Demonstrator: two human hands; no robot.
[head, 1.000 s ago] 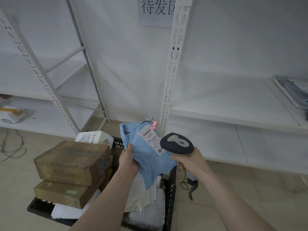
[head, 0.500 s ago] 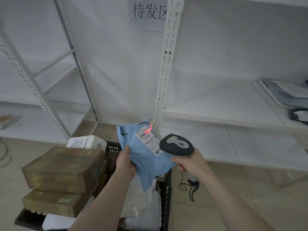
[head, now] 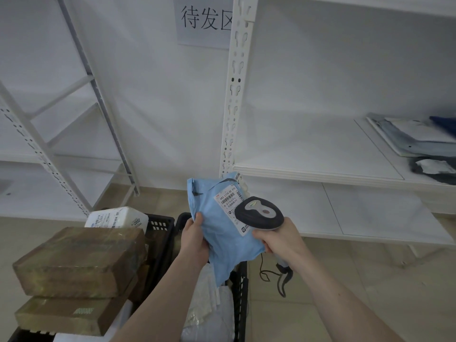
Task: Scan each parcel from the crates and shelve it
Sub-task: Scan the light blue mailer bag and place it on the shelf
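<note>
Two white shelving units [head: 318, 169] fill the view ahead of me, and the right one already holds a few flat mailers [head: 414, 141] lying at its far right end, with bare board between them and the upright. Below, two black crates [head: 243, 287] stand side by side on the floor: the left one carries two brown taped boxes [head: 79, 262] stacked one on the other with a white labelled pack [head: 116, 218] behind them, and the right one holds soft white and clear poly bags [head: 209, 307]; what lies deeper I cannot tell. Above that right crate I hold the blue parcel [head: 222, 233], a limp poly mailer that droops at its lower corner, so I judge it light, soft and a little slick. It folds rather than stays flat, so I would take it by an edge near the label, or support it from beneath, to keep the barcode taut. My left hand [head: 195, 240] grips its left edge, thumb on the front face and fingers curled behind. My right hand [head: 281, 240] is wrapped around the handle of the scanner [head: 259, 213], whose head sits just over the white shipping label [head: 229, 206]; no scan light shows on the label.
</note>
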